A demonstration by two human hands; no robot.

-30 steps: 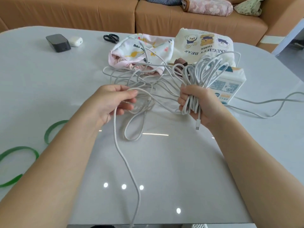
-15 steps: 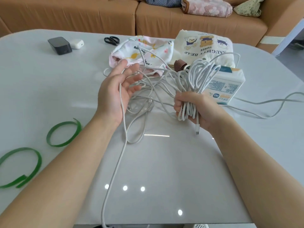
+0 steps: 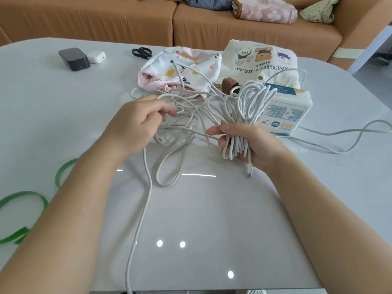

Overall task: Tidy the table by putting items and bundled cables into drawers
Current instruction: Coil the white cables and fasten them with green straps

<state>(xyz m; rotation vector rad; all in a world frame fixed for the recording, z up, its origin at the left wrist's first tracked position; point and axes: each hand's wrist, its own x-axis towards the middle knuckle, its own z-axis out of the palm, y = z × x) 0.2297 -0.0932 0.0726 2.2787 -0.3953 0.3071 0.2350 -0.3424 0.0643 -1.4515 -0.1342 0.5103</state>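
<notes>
On the table, middle: a long white cable (image 3: 252, 102) lies partly as a loose tangle on the grey table (image 3: 63, 124) and is partly gathered into loops lifted above it.
Right hand: the right hand (image 3: 250, 143) grips the gathered loops in a fist, with the fingers curled tightly round the bundle. The long loops stand up above the fist and short bends hang out below it.
Plug: a small plug (image 3: 249, 174) hangs from the bundle under the right hand, close above the table surface.
Left hand: the left hand (image 3: 135, 122) shows its back to the camera at the left side of the tangle. Its fingers are curled inward round a strand of the same cable, and the fingertips point into the tangle.
Loose strands: one strand comes out from under the left palm and runs to the near table edge. Another strand goes away to the right, past the tissue pack (image 3: 284, 113).
Behind the tangle: a printed cloth (image 3: 182, 66) touches the far strands. A cream bear bag (image 3: 261, 60) lies beside it, and the tissue pack stands just behind the raised loops.
Far left: scissors (image 3: 141, 52), a black box (image 3: 74, 58) and a white case (image 3: 96, 57) touching it.
Near left: green straps (image 3: 25, 193) lie flat in open rings.
Beyond the table: an orange sofa (image 3: 106, 20) with cushions on it.
</notes>
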